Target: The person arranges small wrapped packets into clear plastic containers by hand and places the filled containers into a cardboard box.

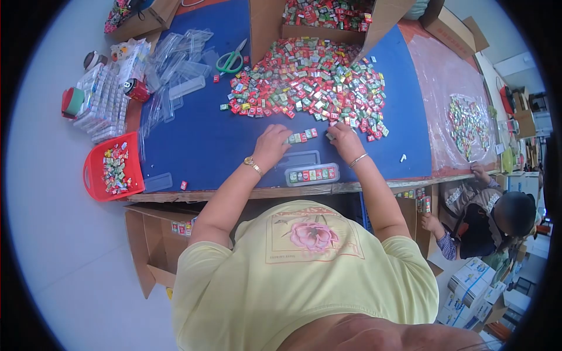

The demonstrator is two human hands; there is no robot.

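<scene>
My left hand point(272, 146) has its fingers curled against the left end of a short row of small coloured blocks point(302, 137) on the blue mat. To the right of that row, my right hand point(346, 144) pinches a small pale-green block point(330, 136). A clear plastic box point(312, 174) near the table's front edge holds a row of red and green blocks. Just behind it lies a clear flat lid point(300, 158). Beyond my hands spreads a large pile of the same blocks point(304, 79), red, green, white and some yellow.
An open cardboard box point(266, 26) spills blocks at the back. Green-handled scissors point(230, 61) and clear plastic cases point(181, 64) lie left. A red basket point(92, 175) sits at the left edge. Another person point(489, 216) works at right, beside more blocks point(468, 126) on plastic sheeting.
</scene>
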